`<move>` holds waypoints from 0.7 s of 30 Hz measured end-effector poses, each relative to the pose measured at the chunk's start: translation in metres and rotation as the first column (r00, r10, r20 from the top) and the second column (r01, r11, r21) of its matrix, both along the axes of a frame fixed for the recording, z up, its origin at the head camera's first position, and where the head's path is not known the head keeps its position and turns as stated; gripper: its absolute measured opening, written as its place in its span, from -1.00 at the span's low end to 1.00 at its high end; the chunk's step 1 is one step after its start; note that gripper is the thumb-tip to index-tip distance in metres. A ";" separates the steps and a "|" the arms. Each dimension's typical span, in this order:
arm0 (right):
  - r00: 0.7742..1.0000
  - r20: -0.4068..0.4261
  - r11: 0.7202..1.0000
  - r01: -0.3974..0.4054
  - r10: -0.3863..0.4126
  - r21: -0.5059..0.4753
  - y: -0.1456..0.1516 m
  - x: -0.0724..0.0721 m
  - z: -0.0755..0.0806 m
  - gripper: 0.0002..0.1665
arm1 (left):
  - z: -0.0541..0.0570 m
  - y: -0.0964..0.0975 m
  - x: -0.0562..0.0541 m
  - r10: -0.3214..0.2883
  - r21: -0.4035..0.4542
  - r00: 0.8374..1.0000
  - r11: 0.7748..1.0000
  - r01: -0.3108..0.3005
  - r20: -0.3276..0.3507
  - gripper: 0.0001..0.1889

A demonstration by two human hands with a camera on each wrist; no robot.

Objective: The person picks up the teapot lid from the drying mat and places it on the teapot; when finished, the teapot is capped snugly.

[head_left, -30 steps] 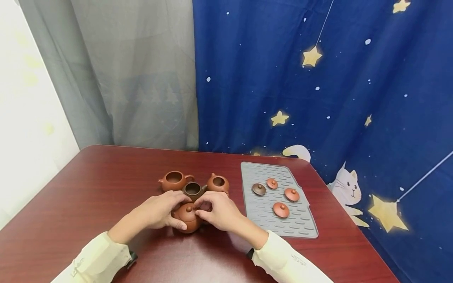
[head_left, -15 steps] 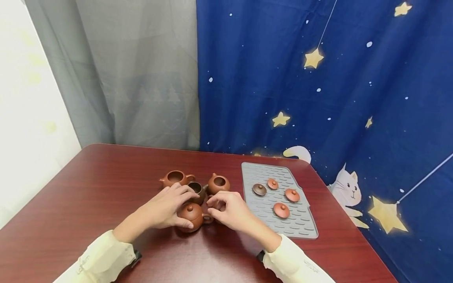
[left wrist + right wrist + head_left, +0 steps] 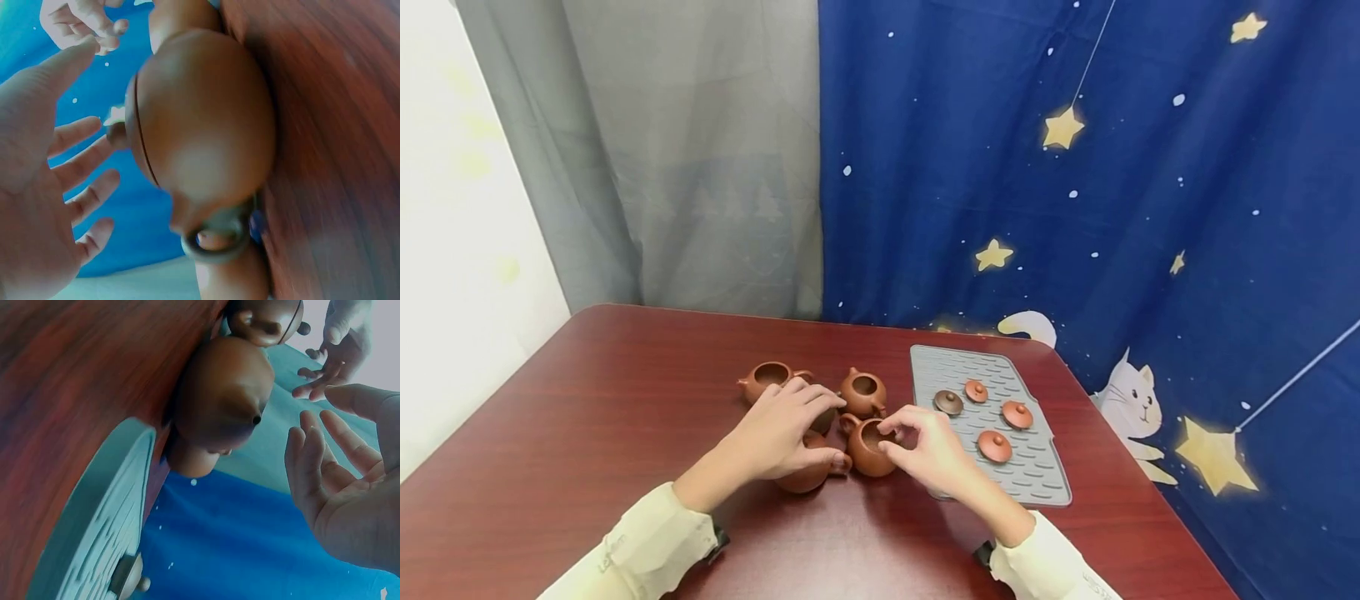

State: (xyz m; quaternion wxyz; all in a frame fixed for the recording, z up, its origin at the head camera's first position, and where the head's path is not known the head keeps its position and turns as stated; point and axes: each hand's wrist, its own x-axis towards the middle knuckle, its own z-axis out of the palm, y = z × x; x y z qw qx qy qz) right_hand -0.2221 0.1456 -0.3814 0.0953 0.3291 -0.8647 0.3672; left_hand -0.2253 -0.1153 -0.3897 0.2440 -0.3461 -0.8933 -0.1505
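Observation:
A brown clay teapot with its lid on (image 3: 805, 477) stands at the front of a cluster. My left hand (image 3: 775, 429) hovers over it with fingers spread; the left wrist view shows a gap between the palm and the lidded pot (image 3: 200, 119). To its right sits a lidless reddish-brown teapot (image 3: 870, 461). Beside that pot is my right hand (image 3: 928, 450), fingers loosely bent, holding nothing and apart from the pot (image 3: 219, 394) in the right wrist view. A dark teapot (image 3: 823, 422) is mostly hidden behind my left hand.
Two more lidless teapots, one back left (image 3: 758, 387) and one back right (image 3: 863, 390), complete the cluster. On the right lies a grey ridged mat (image 3: 940, 367) bearing a dark lid (image 3: 948, 402) and reddish lids (image 3: 995, 446). A curtain (image 3: 925, 167) hangs behind the table.
My right hand has shifted right, off the lidded teapot, and the lidless pot now shows beside it. My left hand has lifted off the lidded teapot's side and moved right above it.

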 end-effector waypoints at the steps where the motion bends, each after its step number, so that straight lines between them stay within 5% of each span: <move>1: 1.000 0.000 1.000 0.009 -0.009 0.005 0.003 0.001 0.000 -0.83 | 0.001 0.003 0.001 0.005 0.001 1.000 1.000 -0.005 0.009 -0.34; 21: 0.981 -0.036 0.982 0.188 -0.188 -0.006 0.048 0.007 0.017 -0.74 | 0.002 0.035 -0.004 0.038 -0.065 0.989 0.997 -0.029 0.144 -0.39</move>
